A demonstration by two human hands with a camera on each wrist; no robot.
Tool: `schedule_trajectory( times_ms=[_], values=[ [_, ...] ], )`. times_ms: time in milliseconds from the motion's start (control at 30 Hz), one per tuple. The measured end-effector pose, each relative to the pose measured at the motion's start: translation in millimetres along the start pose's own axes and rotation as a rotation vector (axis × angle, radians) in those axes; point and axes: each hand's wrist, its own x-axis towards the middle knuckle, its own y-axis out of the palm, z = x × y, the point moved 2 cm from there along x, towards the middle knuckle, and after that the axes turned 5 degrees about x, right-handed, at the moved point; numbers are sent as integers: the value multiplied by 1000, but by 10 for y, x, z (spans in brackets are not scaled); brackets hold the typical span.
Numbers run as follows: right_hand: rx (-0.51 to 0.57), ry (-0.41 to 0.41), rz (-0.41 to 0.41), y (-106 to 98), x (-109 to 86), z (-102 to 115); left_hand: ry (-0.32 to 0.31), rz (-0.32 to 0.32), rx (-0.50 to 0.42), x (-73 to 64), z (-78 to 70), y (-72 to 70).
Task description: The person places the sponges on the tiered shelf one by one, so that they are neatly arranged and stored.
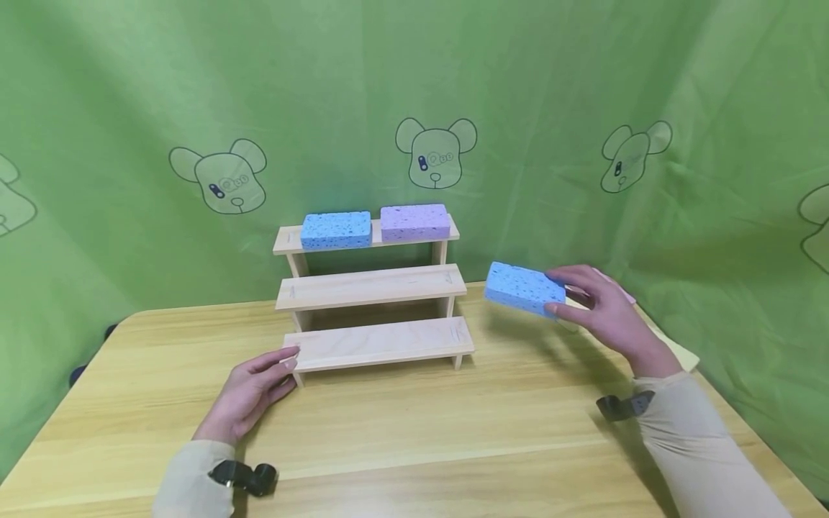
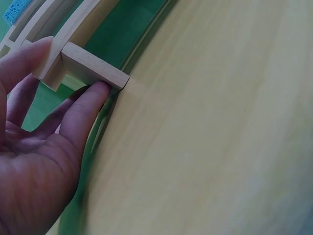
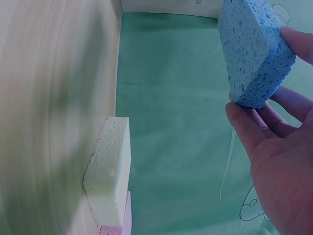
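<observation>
My right hand (image 1: 605, 309) pinches one end of a blue sponge (image 1: 523, 288) between thumb and fingers, holding it raised over the table to the right of a three-tier wooden shelf (image 1: 376, 347). In the right wrist view the speckled sponge (image 3: 254, 54) is tilted. At the shelf's lowest tier, my left hand (image 1: 254, 392) holds the left end; the left wrist view shows a finger over the board and the thumb against its leg (image 2: 93, 66). Another blue sponge (image 1: 336, 230) and a purple sponge (image 1: 414, 223) lie side by side on the top tier.
A pale yellow sponge (image 3: 108, 171) and a pink sponge (image 3: 127, 213) sit at the table's right side, partly behind my right arm in the head view. A green curtain (image 1: 544, 86) with bear-head drawings hangs behind the wooden table (image 1: 414, 446).
</observation>
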Motion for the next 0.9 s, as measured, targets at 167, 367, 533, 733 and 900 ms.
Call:
schedule_trajectory(
  times_ms=[167,367,533,733,900],
  values=[
    [15,-4,12,6,24,49,1,5,5,8,12,-6],
    [55,-1,19,13,41,101,-5,4,-5,14,19,-6],
    [75,-5,22,36,59,130,-1,12,-5,7,12,-5],
    [112,-22,30,86,103,208,-4,12,-13,17,21,-6],
    [118,-39,44,126,160,263,-3,11,-8,14,14,-2]
  ],
)
